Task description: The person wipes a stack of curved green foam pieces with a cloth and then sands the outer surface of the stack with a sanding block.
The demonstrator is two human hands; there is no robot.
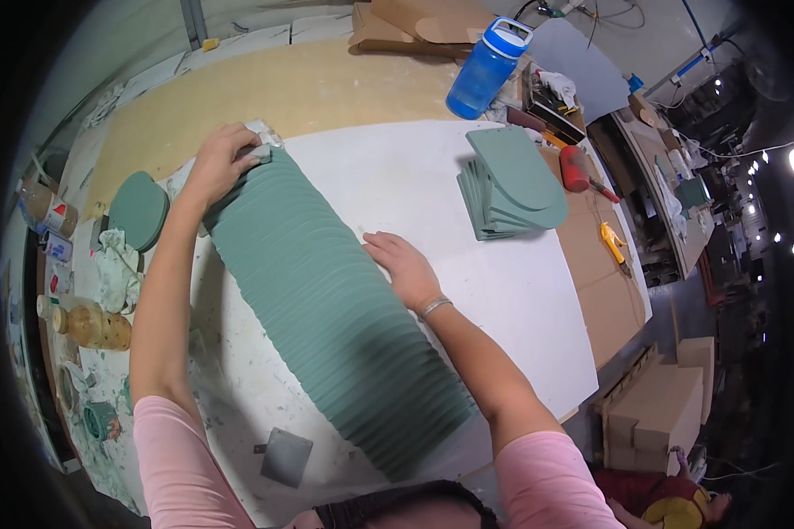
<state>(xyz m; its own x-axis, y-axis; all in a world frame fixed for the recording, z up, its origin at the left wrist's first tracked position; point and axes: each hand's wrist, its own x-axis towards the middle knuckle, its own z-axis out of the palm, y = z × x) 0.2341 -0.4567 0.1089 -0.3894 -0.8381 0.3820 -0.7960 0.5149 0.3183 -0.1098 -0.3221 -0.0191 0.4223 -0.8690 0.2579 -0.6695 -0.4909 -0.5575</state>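
A long row of thin green panels [326,291], standing on edge and packed face to face, runs from the far left toward me across the white table. At its far end my left hand [225,163] is closed, fingers bent around a small greyish piece that I cannot make out. My right hand [403,269] rests against the row's right side, open, its fingers stretched out and no object in it. A flat grey metal scraper [287,457] lies left of the row's near end. To the right sits a loose stack of green panels with rounded ends [520,181].
Behind the stack stands a blue bottle [485,75]. A red mallet [575,169] and a yellow air gun [614,245] lie on cardboard at the right. Leftward are a rounded green panel [139,210], a rag [117,273] and a jar [97,327]. Another person [675,504] is at lower right.
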